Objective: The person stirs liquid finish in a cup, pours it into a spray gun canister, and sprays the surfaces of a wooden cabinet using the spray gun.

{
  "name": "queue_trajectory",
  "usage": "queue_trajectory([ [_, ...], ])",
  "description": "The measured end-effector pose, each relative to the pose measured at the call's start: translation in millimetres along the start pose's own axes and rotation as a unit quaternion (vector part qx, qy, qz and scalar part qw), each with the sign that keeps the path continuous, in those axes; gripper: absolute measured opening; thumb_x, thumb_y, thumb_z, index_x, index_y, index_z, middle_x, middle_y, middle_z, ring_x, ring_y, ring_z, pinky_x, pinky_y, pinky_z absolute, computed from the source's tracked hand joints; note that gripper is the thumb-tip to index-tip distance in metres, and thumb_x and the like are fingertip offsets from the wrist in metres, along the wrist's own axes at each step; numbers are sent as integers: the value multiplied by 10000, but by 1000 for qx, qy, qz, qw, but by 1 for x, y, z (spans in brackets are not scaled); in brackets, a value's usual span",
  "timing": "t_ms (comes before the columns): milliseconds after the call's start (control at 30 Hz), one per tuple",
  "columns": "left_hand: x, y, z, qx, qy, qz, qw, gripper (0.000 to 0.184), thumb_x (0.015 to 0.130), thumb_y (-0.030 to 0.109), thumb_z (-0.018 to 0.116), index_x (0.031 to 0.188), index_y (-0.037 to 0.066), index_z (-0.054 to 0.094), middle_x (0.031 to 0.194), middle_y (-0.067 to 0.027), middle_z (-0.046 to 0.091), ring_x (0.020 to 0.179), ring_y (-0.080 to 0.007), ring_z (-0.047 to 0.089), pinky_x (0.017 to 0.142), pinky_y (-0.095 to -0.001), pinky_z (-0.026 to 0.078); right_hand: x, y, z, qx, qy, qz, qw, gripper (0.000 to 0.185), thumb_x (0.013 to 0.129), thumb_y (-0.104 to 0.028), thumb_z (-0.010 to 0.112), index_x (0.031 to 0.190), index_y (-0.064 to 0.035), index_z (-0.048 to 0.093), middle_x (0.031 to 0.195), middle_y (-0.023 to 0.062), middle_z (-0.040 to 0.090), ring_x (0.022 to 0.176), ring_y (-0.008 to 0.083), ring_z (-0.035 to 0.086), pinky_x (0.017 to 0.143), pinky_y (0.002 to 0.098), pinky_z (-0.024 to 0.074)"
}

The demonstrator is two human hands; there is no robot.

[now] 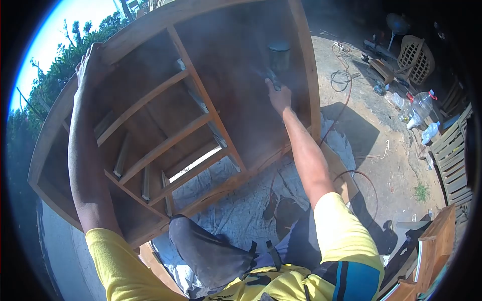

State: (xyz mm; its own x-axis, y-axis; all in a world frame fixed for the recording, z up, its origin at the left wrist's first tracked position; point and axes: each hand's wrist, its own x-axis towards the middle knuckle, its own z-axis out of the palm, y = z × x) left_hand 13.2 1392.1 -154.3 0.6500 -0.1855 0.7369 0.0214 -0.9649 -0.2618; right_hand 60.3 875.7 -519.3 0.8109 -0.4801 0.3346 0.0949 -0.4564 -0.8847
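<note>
A large brown wooden cabinet (203,98), tilted in view, fills the space before me, with drawer openings on the left and a wider compartment on the right. My left hand (89,65) grips the cabinet's outer edge at the upper left. Inside the right compartment, my right hand (279,97) is closed round a spray gun (273,83) with a cup (279,56) on top. Pale mist hangs around the gun and blurs the panel behind it. Metal drawer slides (197,98) line the openings.
A crumpled cloth sheet (226,193) lies under the cabinet. An orange-red hose (346,103) runs across the concrete floor at right. Plastic bottles (423,104), a woven chair back (415,59) and a slatted wooden piece (452,150) stand farther right. Wooden parts (437,241) lie at lower right.
</note>
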Motion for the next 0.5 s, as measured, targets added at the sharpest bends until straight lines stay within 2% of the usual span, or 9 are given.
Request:
queue_trajectory([
  [133, 2, -4, -2, -9, -9, 11, 1000, 867, 728, 436, 917, 1461, 193, 521, 1453, -74, 621, 1347, -341, 593, 1110, -555, 444, -22, 47, 0, -8, -10, 16, 1000, 605, 969, -593, 696, 971, 8, 771, 778, 153, 742, 788, 291, 751, 769, 432, 551],
  [200, 0, 0, -3, 0, 0, -5, 1000, 873, 726, 434, 923, 1464, 203, 517, 1448, -73, 625, 1347, -343, 593, 1108, -555, 445, -33, 65, -2, -32, -32, 58, 997, 612, 976, -590, 687, 1007, 15, 774, 838, 194, 758, 848, 351, 762, 786, 457, 548],
  [233, 1, 4, -5, 0, 0, -2, 1000, 873, 726, 434, 923, 1464, 203, 517, 1448, -73, 625, 1347, -343, 593, 1108, -555, 445, -39, 73, -4, -31, -29, 60, 997, 612, 976, -590, 687, 1007, 15, 774, 838, 194, 758, 848, 351, 762, 786, 457, 548],
  [300, 2, 4, -7, 5, -9, -7, 1000, 874, 731, 434, 922, 1468, 209, 510, 1437, -81, 631, 1348, -348, 590, 1110, -552, 444, -51, 84, -6, -73, -24, 59, 995, 638, 977, -601, 680, 1029, 28, 771, 887, 237, 764, 915, 425, 758, 814, 493, 546],
  [333, 3, 4, -6, 6, -8, -8, 1000, 874, 731, 434, 922, 1468, 209, 510, 1437, -81, 631, 1348, -348, 590, 1110, -552, 444, -57, 87, -8, -72, -24, 57, 995, 638, 977, -601, 680, 1029, 28, 771, 887, 237, 764, 915, 425, 758, 814, 493, 546],
  [400, 4, 0, -3, 4, 2, 2, 1000, 854, 746, 419, 914, 1467, 208, 509, 1430, -92, 636, 1346, -350, 588, 1111, -557, 438, -70, 93, -11, -101, -28, 60, 993, 660, 973, -616, 677, 1025, 35, 770, 891, 258, 761, 948, 480, 740, 841, 517, 541],
  [500, 6, 0, 3, 16, 12, 8, 1000, 826, 750, 377, 910, 1456, 203, 518, 1412, -92, 642, 1312, -364, 615, 1062, -573, 474, -82, 101, -13, -142, -48, 77, 986, 674, 962, -630, 686, 957, 38, 777, 836, 234, 760, 895, 440, 757, 836, 507, 548],
])
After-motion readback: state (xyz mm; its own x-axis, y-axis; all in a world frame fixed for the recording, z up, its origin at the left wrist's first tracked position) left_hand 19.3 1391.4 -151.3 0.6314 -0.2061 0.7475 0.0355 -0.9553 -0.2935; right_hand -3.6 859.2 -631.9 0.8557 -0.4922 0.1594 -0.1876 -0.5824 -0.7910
